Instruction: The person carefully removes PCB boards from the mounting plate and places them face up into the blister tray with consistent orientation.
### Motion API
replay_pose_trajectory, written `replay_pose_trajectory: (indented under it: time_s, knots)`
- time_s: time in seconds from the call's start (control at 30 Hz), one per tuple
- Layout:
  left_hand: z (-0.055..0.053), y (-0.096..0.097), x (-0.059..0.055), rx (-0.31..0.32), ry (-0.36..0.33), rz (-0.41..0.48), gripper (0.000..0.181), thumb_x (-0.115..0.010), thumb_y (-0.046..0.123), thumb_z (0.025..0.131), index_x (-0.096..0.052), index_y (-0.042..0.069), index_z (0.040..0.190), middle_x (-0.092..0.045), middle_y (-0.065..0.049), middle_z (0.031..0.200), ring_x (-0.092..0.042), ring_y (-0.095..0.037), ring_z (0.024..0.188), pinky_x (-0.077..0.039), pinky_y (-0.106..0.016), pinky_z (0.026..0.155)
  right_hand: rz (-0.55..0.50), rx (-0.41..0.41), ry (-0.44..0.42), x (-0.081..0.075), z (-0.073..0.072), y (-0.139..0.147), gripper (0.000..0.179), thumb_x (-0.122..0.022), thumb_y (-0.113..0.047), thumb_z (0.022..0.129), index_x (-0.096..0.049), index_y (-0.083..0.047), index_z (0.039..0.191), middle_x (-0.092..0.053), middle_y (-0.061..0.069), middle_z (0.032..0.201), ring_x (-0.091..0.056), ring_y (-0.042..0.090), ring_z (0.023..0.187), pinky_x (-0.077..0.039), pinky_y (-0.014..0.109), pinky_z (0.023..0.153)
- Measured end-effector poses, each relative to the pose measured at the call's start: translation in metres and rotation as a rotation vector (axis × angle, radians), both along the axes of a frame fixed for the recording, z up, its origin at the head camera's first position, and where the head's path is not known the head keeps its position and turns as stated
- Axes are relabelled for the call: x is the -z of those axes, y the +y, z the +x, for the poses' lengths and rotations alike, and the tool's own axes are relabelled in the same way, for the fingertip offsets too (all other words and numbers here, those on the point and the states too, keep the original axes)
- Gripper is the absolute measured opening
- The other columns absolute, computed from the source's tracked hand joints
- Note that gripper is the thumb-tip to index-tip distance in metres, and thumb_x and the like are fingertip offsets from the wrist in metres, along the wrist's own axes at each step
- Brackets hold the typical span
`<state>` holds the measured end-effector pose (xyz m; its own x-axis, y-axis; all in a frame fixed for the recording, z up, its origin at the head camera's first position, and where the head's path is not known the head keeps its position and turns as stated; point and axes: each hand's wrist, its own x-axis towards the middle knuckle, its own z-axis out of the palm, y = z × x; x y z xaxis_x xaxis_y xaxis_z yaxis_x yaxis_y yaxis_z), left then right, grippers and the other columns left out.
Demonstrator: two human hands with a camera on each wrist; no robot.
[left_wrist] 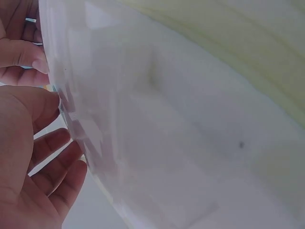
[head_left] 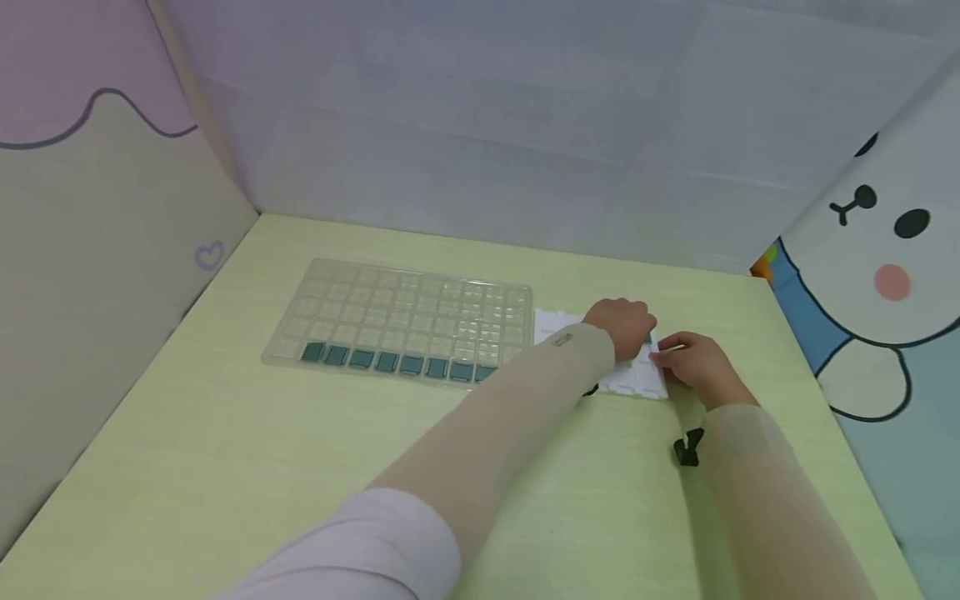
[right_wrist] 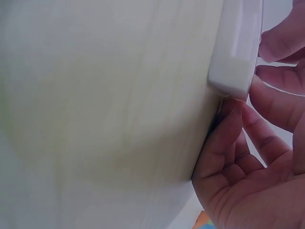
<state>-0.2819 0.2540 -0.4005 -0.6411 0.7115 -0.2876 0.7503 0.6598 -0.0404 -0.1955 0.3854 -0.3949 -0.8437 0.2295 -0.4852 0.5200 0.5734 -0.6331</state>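
Note:
A white tray (head_left: pixel 633 379) lies on the right part of the table. My left hand (head_left: pixel 621 329) reaches over it, fingers bent down toward its surface; a teal piece (head_left: pixel 647 338) shows beside them. Whether these fingers pinch that piece is hidden. At the tray's right edge, my right hand (head_left: pixel 697 367) grips the rim between thumb and fingers, its fingertips (right_wrist: pixel 232 105) against the corner in the right wrist view. Left of the white tray lies a clear compartment tray (head_left: pixel 397 308), with several teal rectangular pieces (head_left: pixel 387 362) in its nearest row.
The pale yellow-green table (head_left: pixel 337 475) runs up to a white back wall (head_left: pixel 487 125). Decorated panels stand at the left and right sides. A black clip-like part (head_left: pixel 687 447) is at the right wrist. The left forearm covers the clear tray's near right corner.

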Motion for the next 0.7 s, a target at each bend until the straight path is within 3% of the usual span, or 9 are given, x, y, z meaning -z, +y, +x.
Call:
replay_pose_trajectory:
  time_s: [0.2, 0.43, 0.7]
  knots:
    - [0.006, -0.001, -0.007, -0.05, -0.018, 0.05, 0.032, -0.05, 0.033, 0.108, -0.061, 0.034, 0.138, -0.06, 0.012, 0.127, -0.062, -0.01, 0.107, -0.054, -0.031, 0.088, 0.004, -0.013, 0.001, 0.003, 0.001, 0.002, 0.045, -0.063, -0.028, 0.102, -0.055, 0.0, 0.136, -0.054, 0.02, 0.125, -0.05, 0.033, 0.107, -0.043, 0.04, 0.087]
    - [0.008, 0.003, -0.003, -0.103, -0.003, 0.064, 0.03, -0.055, 0.038, 0.106, -0.062, 0.037, 0.135, -0.064, 0.015, 0.126, -0.059, -0.013, 0.11, -0.05, -0.032, 0.093, 0.009, -0.011, 0.011, 0.002, 0.001, -0.001, 0.044, -0.063, -0.026, 0.102, -0.055, 0.001, 0.136, -0.053, 0.021, 0.128, -0.05, 0.033, 0.107, -0.044, 0.039, 0.087]
    - [0.013, 0.011, -0.003, -0.221, -0.021, 0.103, 0.015, -0.055, 0.04, 0.106, -0.068, 0.036, 0.114, -0.067, 0.015, 0.119, -0.055, -0.014, 0.107, -0.048, -0.035, 0.093, 0.022, -0.012, 0.035, 0.002, 0.0, -0.004, 0.043, -0.063, -0.021, 0.101, -0.056, 0.003, 0.135, -0.055, 0.022, 0.127, -0.052, 0.032, 0.105, -0.046, 0.037, 0.086]
